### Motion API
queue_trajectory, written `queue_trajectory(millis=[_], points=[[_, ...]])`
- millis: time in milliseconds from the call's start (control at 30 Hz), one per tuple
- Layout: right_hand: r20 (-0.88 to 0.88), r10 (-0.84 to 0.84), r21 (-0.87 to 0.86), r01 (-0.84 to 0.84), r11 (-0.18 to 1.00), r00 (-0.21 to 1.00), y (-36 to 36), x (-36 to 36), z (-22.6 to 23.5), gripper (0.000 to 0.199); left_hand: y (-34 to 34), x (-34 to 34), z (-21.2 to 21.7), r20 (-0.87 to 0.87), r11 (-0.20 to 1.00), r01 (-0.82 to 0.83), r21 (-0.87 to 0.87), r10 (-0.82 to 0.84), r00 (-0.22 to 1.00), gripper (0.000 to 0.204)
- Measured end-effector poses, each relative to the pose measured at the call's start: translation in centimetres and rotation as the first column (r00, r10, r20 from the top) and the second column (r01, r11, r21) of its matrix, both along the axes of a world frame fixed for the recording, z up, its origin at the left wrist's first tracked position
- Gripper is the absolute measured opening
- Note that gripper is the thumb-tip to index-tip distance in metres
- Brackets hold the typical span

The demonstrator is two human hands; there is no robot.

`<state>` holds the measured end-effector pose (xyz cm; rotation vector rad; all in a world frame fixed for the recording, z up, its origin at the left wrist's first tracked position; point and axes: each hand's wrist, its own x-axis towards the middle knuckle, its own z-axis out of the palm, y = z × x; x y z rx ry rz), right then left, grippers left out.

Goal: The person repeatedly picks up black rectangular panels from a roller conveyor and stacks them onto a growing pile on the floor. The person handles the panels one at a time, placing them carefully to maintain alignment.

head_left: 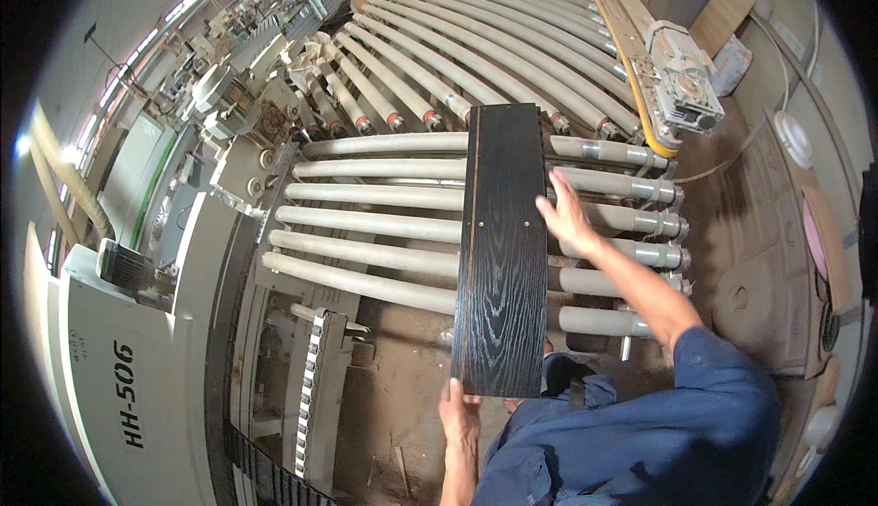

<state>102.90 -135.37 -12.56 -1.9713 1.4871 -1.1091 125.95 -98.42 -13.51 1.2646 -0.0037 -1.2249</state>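
A long black wood-grain board (498, 296) lies lengthwise away from me across the pale rollers (384, 199), its near end overhanging toward my body. It has a thin brown groove line along its left side and two small brass-coloured dots near its middle. My left hand (458, 412) grips the near left corner, with some fingers hidden under the board. Against the right edge, a little beyond the middle, rests my right hand (569, 216), its fingers stretched out and apart.
A large pale machine (119, 351) stands at the left. Beyond the near rollers, a second roller conveyor (494, 40) fans away, with a motor (684, 76) at its right side. A strip of small wheels (309, 387) runs beside the machine. Brown panels (754, 268) stand at the right.
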Motion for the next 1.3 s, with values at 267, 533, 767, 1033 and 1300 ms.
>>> queue_trajectory(millis=[267, 533, 767, 1033, 1300], points=[[-0.483, 0.013, -0.022, -0.027, 0.999, 0.875, -22.9, 2.6, 3.6, 0.052, -1.9, -6.1, 2.4, -0.268, 0.983, -0.140, 0.117, 0.167, 0.949, 0.062], [-0.527, 0.168, 0.243, -0.042, 0.969, 0.833, -29.4, 2.2, 1.9, 0.052, -3.2, -6.0, 2.4, -0.279, 0.965, -0.221, 0.138, 0.252, 0.927, 0.063], [-0.599, 0.111, 0.218, 0.029, 0.975, 0.793, -30.7, -1.5, 1.3, 0.051, -3.5, -5.4, 1.6, -0.297, 0.962, -0.257, 0.090, 0.272, 0.915, 0.063], [-0.845, 0.089, 0.111, 0.010, 0.994, 0.527, -33.7, -12.1, -1.0, 0.044, -7.7, -9.4, 2.7, -0.312, 0.984, -0.176, -0.019, 0.161, 0.936, 0.064], [-0.742, -0.395, -0.302, 0.256, 0.918, 0.543, -34.3, -13.0, -4.1, 0.062, -6.7, -8.8, 1.5, -0.239, 0.992, -0.122, -0.025, 0.112, 0.965, 0.061]])
